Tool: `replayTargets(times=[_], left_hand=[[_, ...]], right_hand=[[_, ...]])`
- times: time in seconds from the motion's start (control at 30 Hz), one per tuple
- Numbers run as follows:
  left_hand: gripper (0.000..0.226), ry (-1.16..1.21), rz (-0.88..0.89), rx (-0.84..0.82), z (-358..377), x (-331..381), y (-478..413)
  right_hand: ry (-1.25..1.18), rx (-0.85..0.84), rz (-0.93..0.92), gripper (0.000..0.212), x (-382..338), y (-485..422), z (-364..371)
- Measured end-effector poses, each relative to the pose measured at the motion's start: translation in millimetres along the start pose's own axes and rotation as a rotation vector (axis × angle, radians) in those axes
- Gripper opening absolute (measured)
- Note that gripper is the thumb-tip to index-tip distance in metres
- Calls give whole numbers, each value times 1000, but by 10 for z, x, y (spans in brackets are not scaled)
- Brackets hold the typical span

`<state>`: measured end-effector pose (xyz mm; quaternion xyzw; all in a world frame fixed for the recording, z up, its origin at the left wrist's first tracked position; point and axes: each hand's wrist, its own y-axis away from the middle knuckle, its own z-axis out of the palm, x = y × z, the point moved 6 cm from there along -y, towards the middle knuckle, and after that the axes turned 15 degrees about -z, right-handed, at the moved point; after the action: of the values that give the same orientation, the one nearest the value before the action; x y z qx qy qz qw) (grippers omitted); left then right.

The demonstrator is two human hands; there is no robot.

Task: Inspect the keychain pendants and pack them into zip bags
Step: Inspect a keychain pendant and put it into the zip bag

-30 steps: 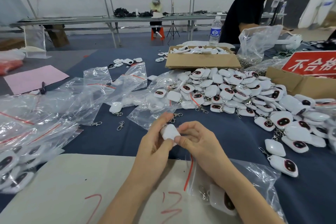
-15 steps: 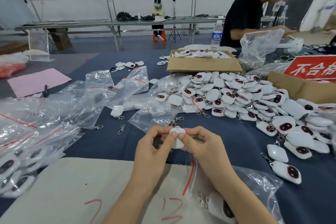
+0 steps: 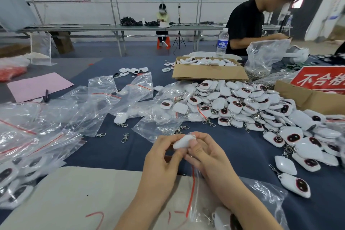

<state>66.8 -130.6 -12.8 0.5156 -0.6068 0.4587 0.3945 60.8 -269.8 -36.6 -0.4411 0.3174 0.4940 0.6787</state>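
White pendant (image 3: 183,142), pinched at frame centre between left hand (image 3: 164,157) and right hand (image 3: 207,155), has been rotated since a moment ago (inspection apparently ongoing) — zip bag (image 3: 265,198) lower right awaits.

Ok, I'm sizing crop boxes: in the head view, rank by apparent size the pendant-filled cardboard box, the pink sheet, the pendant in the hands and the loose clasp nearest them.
1. cardboard box and pink sheet: look alike, not ranked.
2. held pendant, enlarged by nearness.
3. loose clasp.

Even indoor light; edges warped, perhaps slightly blurred.
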Motion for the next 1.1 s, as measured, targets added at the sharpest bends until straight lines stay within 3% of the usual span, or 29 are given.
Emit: replayTargets(times=[0.13,0.23,0.33,0.43,0.83,1.1], left_hand=[[44,-71,54,20,-24,26,3],[39,60,-29,-21,-8,-15,12],[31,259,-250,-80,-23,-111,-54],[25,326,-332,-171,-16,-151,-100],[37,372,-270,-212,-3,-139,-91],[29,332,-255,-185,-27,-125,-90]], right_hand=[[70,-32,-2,26,-15,2,20],[109,-56,-9,19,-28,2,-8],[118,-57,-54,37,-58,-8,-38],[146,-90,-81,56,-67,-8,-15],[408,-24,-242,38,-236,3,-61],[461,-33,-229,49,-237,-11,-40]])
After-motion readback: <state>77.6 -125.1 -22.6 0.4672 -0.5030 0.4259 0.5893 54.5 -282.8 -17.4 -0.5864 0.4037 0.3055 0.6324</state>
